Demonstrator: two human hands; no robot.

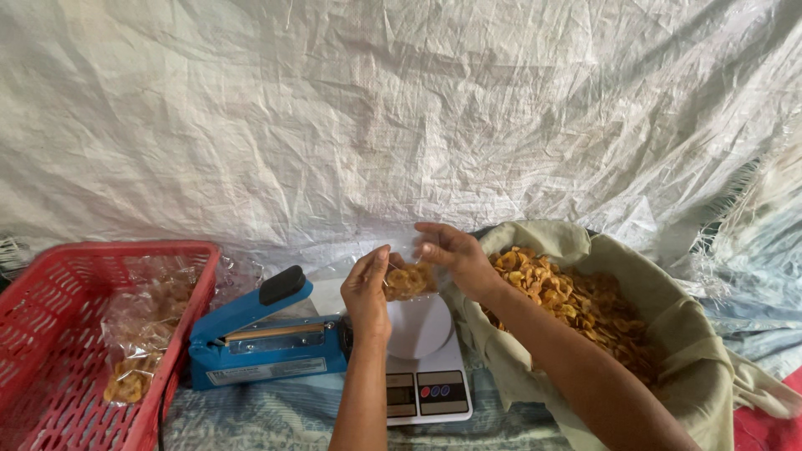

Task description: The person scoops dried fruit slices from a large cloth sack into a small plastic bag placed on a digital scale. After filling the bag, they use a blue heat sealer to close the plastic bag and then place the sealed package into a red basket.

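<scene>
Clear plastic, seemingly a small bag of chips [409,280], was pinched between the left hand [368,292] and right hand [451,255] above the white scale [426,367]. Blue sealer [263,338] touched the scale's left edge; cloth-lined chip basket [668,334] crowded its right; red crate [58,334] stood farther left.

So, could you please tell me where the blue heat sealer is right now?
In the head view, the blue heat sealer sits left of centre, between the red basket and the white scale, just left of the left hand.

Both hands [368,288] [455,255] hold a chip bag [409,280] above the scale [426,367].
</scene>
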